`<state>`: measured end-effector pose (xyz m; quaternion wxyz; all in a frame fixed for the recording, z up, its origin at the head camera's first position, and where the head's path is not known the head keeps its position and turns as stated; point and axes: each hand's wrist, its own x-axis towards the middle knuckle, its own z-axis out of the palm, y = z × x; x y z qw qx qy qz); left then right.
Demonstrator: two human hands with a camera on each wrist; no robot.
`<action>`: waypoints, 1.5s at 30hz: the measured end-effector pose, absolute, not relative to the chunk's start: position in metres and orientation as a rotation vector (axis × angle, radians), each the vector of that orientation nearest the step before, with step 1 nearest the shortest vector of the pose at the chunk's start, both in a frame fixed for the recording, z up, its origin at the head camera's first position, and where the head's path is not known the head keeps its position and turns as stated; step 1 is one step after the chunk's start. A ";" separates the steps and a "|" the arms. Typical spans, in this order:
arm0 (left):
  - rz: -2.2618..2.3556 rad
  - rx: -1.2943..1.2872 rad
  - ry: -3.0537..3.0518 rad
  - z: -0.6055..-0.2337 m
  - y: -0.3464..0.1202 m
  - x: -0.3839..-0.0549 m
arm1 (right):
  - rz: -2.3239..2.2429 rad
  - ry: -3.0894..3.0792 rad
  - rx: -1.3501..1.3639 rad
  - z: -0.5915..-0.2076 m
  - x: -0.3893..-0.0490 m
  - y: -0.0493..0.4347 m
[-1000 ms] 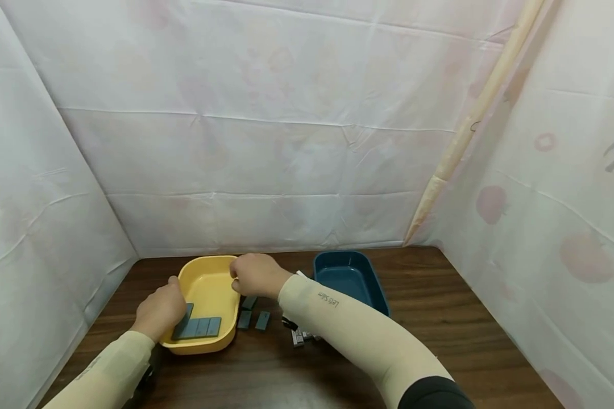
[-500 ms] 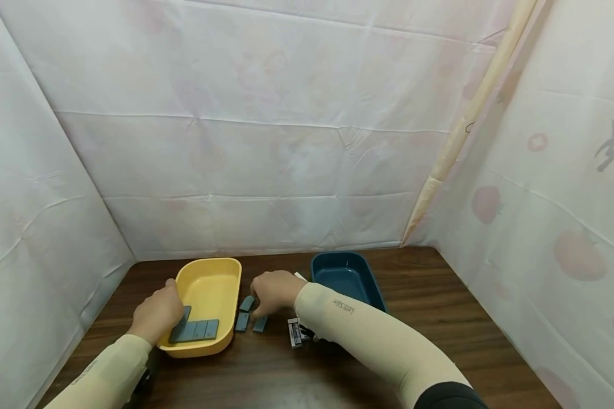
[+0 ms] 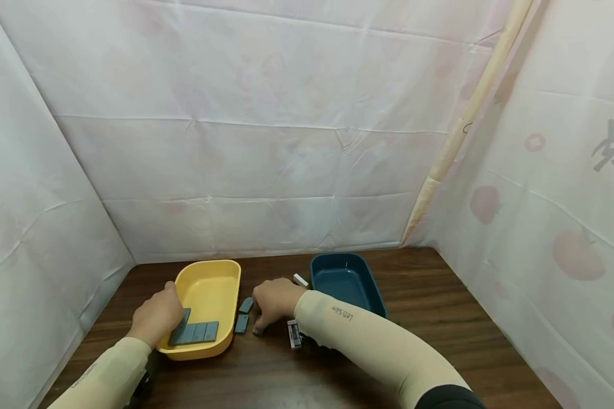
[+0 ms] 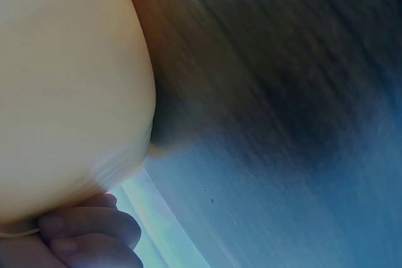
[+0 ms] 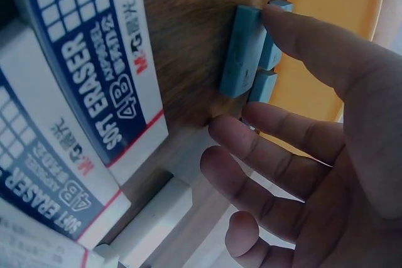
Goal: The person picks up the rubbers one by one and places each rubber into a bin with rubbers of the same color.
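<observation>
My left hand point(image 3: 156, 315) grips the left side of a yellow tray point(image 3: 210, 287); in the left wrist view its curled fingers point(image 4: 94, 227) meet the tray's rim below the pale outer wall. Several blue-grey blocks point(image 3: 199, 332) lie side by side in the tray's near end. Right of the tray, my right hand point(image 3: 273, 301) reaches down over the table. In the right wrist view its thumb and loosely bent fingers are spread about a blue-grey block point(image 5: 242, 51), the thumb tip at its upper end. Two more blocks point(image 3: 245, 305) lie between that hand and the tray.
Sleeved soft erasers point(image 5: 107, 61) lie right of the right hand, partly under the forearm in the head view. A plain white block point(image 3: 301, 280) lies near a dark blue tray point(image 3: 343, 281). White printed sheets point(image 3: 266, 159) wall in the wooden table point(image 3: 440, 301).
My right hand has moved from the yellow tray's right rim rightward and down to a loose block, now hidden in the head view. The left hand keeps its hold on the tray.
</observation>
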<state>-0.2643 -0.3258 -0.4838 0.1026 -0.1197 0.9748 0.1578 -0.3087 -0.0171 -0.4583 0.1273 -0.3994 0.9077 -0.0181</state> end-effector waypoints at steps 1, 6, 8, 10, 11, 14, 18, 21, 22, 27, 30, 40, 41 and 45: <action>0.466 -0.355 2.875 -0.484 -0.326 -0.264 | -0.051 2.638 -1.166 -0.459 -0.309 -0.017; 0.472 -0.358 2.881 -0.485 -0.327 -0.263 | -0.027 2.648 -1.180 -0.462 -0.309 -0.019; 0.474 -0.356 2.887 -0.486 -0.327 -0.263 | -0.028 2.642 -1.177 -0.463 -0.309 -0.020; 0.479 -0.354 2.888 -0.486 -0.327 -0.263 | -0.028 2.631 -1.175 -0.463 -0.310 -0.021; 0.479 -0.354 2.887 -0.486 -0.327 -0.263 | -0.031 2.626 -1.176 -0.463 -0.310 -0.021; 0.480 -0.353 2.886 -0.486 -0.326 -0.264 | -0.033 2.613 -1.184 -0.463 -0.311 -0.022; 0.482 -0.339 2.898 -0.485 -0.325 -0.264 | -0.029 2.613 -1.181 -0.462 -0.310 -0.022; 0.485 -0.327 2.909 -0.485 -0.325 -0.263 | -0.024 2.615 -1.176 -0.461 -0.310 -0.022; 0.487 -0.323 2.911 -0.485 -0.325 -0.263 | -0.020 2.617 -1.177 -0.461 -0.309 -0.022; 0.490 -0.317 2.913 -0.486 -0.326 -0.262 | -0.006 2.609 -1.192 -0.461 -0.306 -0.023; 0.486 -0.318 2.915 -0.486 -0.327 -0.261 | -0.003 2.606 -1.203 -0.460 -0.306 -0.024; 0.476 -0.323 2.913 -0.487 -0.327 -0.262 | -0.075 2.620 -1.254 -0.450 -0.317 -0.025; 0.475 -0.325 2.911 -0.486 -0.327 -0.262 | -0.090 2.632 -1.259 -0.447 -0.318 -0.026; 0.481 -0.326 2.910 -0.486 -0.326 -0.263 | -0.134 2.643 -1.258 -0.434 -0.321 -0.029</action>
